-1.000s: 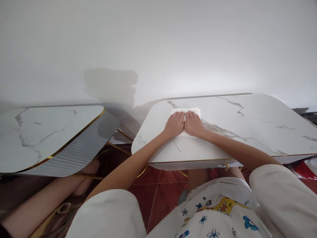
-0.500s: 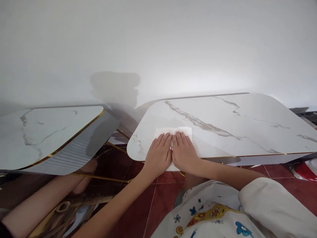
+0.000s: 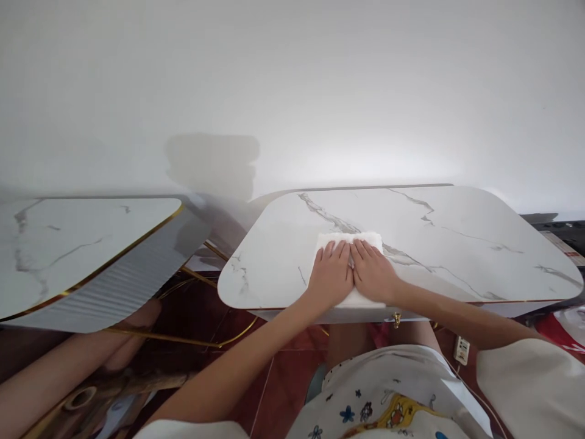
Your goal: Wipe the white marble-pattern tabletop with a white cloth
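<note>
A white cloth (image 3: 328,240) lies flat on the marble-patterned top of a white table (image 3: 274,256), its near edge reaching the table's front edge. My left hand (image 3: 333,274) rests on the left half of the cloth, palm down, fingers stretched forward. Beside it, touching at the thumbs, my right hand (image 3: 372,271) presses on the right half with its fingers also laid out flat. Both palms hide the middle of the cloth.
A second marble-topped table (image 3: 91,244) with gold trim stands to the left, across a gap. Another person's legs (image 3: 73,366) show below it. A white wall (image 3: 292,91) rises behind. On the red tiled floor lies a power strip (image 3: 462,350) with a cord.
Both hands and the cloth have slid to the right along the tabletop, onto the brown vein. The view has shifted slightly, bringing the power strip and a gold drawer knob into sight.
</note>
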A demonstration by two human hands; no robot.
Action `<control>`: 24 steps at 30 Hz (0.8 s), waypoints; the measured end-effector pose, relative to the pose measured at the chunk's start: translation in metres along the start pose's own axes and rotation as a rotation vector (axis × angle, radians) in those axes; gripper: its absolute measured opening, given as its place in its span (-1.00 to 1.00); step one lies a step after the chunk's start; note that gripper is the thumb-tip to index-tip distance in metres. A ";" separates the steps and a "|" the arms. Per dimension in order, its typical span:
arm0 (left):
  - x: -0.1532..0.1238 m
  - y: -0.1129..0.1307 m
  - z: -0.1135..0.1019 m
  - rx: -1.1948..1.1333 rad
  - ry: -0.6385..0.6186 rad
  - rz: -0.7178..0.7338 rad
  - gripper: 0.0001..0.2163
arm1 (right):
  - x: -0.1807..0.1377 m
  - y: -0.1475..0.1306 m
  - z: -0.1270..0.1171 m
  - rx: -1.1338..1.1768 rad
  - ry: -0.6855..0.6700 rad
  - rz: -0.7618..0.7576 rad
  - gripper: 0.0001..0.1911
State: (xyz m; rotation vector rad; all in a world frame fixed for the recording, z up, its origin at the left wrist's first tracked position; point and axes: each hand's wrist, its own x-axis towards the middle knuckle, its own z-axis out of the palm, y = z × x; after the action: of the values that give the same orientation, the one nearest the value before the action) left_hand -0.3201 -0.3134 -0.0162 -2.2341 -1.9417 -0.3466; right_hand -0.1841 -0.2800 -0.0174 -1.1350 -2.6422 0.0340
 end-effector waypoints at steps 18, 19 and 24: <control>0.197 -0.097 0.050 -0.213 0.156 -0.121 -0.63 | 0.215 0.089 0.032 0.018 -0.024 0.119 -0.47; 0.203 -0.101 0.052 -0.216 0.156 -0.131 -0.63 | 0.221 0.092 0.035 0.017 -0.013 0.116 -0.47; 0.229 -0.115 0.057 -0.178 0.136 -0.156 -0.62 | 0.249 0.104 0.038 0.034 -0.002 0.115 -0.50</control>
State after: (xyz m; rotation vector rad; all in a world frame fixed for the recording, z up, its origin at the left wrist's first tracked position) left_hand -0.3997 -0.0631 -0.0108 -2.0999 -2.0906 -0.6993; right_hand -0.2837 -0.0262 -0.0098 -1.2752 -2.5651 0.1024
